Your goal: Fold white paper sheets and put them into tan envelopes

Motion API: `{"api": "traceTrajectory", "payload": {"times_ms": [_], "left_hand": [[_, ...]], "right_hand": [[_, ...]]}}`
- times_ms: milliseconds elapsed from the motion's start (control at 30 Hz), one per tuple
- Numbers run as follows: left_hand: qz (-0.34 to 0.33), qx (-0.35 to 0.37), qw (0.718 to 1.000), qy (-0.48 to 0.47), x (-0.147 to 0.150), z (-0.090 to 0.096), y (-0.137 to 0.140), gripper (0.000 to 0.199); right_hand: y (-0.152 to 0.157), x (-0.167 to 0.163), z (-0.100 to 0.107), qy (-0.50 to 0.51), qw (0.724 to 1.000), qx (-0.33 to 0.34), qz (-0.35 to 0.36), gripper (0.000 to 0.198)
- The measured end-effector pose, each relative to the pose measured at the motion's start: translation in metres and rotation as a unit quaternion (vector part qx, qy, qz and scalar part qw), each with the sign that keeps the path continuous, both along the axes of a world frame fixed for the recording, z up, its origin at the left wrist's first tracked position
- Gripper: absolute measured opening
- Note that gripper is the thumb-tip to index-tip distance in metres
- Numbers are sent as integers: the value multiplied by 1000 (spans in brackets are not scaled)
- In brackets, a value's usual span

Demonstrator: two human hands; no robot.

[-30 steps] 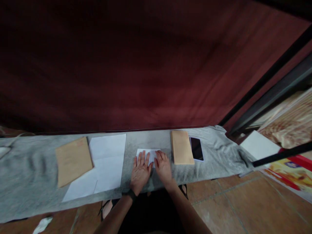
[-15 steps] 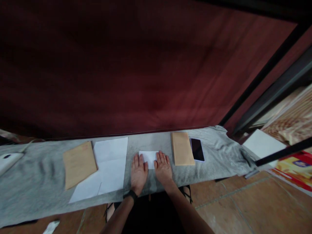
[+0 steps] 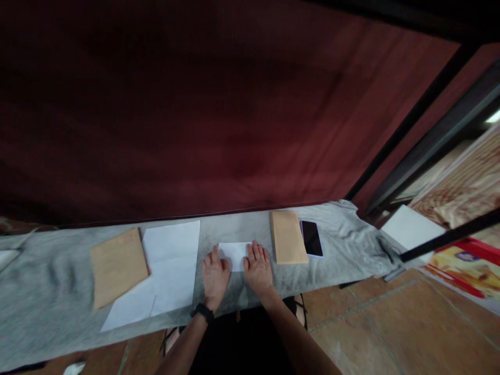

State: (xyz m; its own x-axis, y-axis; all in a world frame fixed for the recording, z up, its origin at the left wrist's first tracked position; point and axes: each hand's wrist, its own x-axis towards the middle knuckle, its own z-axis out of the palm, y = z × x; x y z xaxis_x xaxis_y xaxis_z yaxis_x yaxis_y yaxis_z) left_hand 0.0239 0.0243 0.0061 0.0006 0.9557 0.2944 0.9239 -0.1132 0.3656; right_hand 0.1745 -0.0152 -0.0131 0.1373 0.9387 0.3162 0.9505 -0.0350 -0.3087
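A small folded sheet of white paper (image 3: 236,255) lies flat on the grey cloth, between my two hands. At its left edge rests my left hand (image 3: 215,273), the thumb on the paper and the fingers slightly bent. My right hand (image 3: 259,270) lies flat over the paper's right edge with its fingers stretched out. Neither hand grips anything. A black band (image 3: 203,312) is on my left wrist.
Larger white sheets (image 3: 174,260) and a brown envelope (image 3: 119,265) overlap on the left. To the right sit a brown paper packet (image 3: 288,237) and a phone (image 3: 311,238). The grey cloth (image 3: 54,291) covers a narrow surface before a dark red panel (image 3: 242,130).
My left hand has slid slightly left, its fingers more bent, uncovering a little more paper. The right hand stays at the paper's right edge. The view has shifted slightly.
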Motion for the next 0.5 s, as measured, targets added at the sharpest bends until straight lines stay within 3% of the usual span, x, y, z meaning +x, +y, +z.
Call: {"api": "traceTrajectory", "payload": {"times_ms": [167, 267, 500], "left_hand": [[38, -85, 989, -115, -12, 2, 16, 57], [19, -111, 981, -156, -19, 0, 19, 54], [-24, -36, 992, -117, -21, -3, 10, 44]], "right_hand": [[0, 1, 2, 0, 1000, -12, 2, 49], [0, 1, 1, 2, 1000, -8, 2, 50], [-1, 2, 3, 4, 999, -6, 40, 49]]}}
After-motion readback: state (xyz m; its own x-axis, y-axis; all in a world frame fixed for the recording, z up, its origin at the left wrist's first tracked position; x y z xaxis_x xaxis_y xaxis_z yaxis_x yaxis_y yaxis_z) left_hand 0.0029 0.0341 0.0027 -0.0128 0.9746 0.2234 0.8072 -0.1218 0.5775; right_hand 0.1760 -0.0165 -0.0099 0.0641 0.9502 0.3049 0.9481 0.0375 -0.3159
